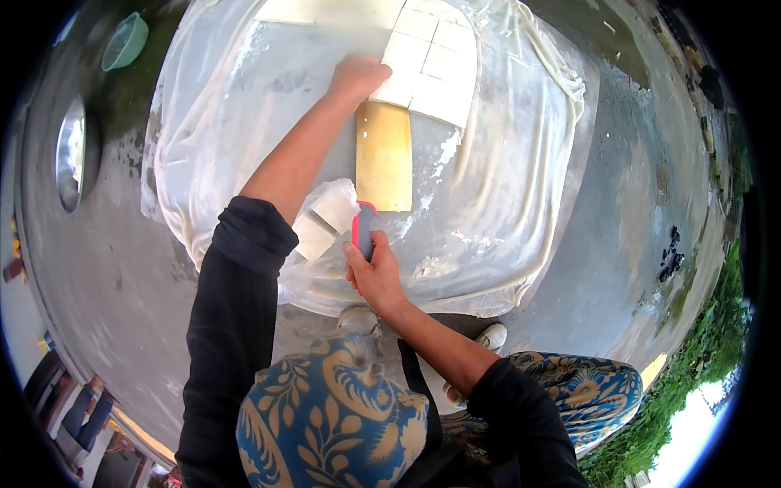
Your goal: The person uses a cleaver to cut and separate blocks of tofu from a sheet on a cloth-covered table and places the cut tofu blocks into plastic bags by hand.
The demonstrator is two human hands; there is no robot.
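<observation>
A knife-like tool with a wide yellowish blade [385, 159] and a grey and red handle [366, 230] points away from me, its far end by the white slab. My right hand [376, 272] is wrapped round the handle. Against the left edge of the white slab [431, 61], which is scored into blocks, my left hand [362, 79] is closed; what its fingers grip, if anything, is hidden. Beside the handle, white pieces [313, 231] lie on crumpled clear plastic. The slab's far left part is blurred.
A wrinkled translucent sheet [508, 187] covers the low work surface, with white crumbs near its front edge. A green basin [125, 42] and a round metal pan [71, 154] are on the floor at the left. My shoes are by the near edge.
</observation>
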